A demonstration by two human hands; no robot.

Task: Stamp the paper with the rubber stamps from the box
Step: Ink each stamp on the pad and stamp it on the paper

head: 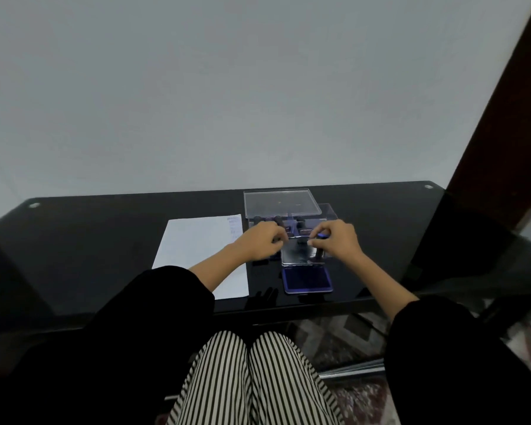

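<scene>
Seated at a glossy black table [105, 240], 2 bare hands over a clear plastic box [327, 216] of rubber stamps. Left hand [262, 242] curled, fingers bent down at the box's near left edge, apparently closed on something small and dark, though what exactly cannot be told. Right hand [337, 240] pinching a small stamp with a blue top [321, 235] between thumb and fingertips, just above the box's near right side. Dark round stamp knobs [278, 220] standing upright in a row inside the box, details blurred. Box's clear lid [279, 204] lying flat just behind it. White sheet of paper [196, 243] flat to the left of the box, faint bluish marks along its far right edge, partly under the left forearm. Open ink pad [307, 279], purple-blue, nearer the table's front edge, its shiny lid [298, 254] raised between the hands.
</scene>
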